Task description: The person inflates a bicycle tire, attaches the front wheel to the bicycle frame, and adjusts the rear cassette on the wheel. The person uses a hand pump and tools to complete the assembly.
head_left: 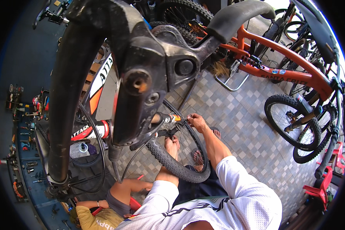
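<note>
Step, by judgement: axle-area work. Front wheel (pixel 194 176) sat at suspension fork (pixel 167 118) ends. Left hand (pixel 172 142), right hand (pixel 196 122): fingers bent at opposite fork ends; exact grips indiscernible. Next move likely required 2-handed wheel alignment.

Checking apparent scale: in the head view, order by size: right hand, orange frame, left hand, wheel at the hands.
1. Orange frame
2. Wheel at the hands
3. Right hand and left hand: too alike to rank.
</note>
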`<action>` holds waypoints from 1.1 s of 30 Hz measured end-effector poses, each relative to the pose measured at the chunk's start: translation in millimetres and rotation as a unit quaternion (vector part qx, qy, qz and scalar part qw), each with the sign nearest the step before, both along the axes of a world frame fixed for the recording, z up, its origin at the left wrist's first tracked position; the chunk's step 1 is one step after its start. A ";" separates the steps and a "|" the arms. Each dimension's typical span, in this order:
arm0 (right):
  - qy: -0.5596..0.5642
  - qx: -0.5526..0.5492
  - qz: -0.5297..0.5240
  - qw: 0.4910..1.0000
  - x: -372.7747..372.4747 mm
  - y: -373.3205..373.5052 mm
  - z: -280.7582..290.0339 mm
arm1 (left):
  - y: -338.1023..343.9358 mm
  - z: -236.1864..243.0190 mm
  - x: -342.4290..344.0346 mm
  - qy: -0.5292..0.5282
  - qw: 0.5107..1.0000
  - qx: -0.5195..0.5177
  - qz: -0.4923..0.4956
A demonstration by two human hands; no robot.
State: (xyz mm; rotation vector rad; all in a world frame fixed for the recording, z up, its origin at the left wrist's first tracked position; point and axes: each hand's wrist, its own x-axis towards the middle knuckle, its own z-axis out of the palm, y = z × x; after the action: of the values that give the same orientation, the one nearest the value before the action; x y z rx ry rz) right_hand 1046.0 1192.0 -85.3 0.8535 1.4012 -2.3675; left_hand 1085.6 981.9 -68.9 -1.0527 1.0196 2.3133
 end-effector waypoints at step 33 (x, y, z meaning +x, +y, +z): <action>-0.065 0.199 0.161 0.964 -19.1 5.1 -19.5 | 2.6 19.8 -4.1 -0.136 0.985 0.043 0.098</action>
State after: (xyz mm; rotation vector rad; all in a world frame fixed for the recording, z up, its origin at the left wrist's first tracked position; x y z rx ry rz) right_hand 1026.9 1197.1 -104.8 0.7823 1.8340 -1.7874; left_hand 1081.6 984.4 -49.1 -1.4413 0.7337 2.2565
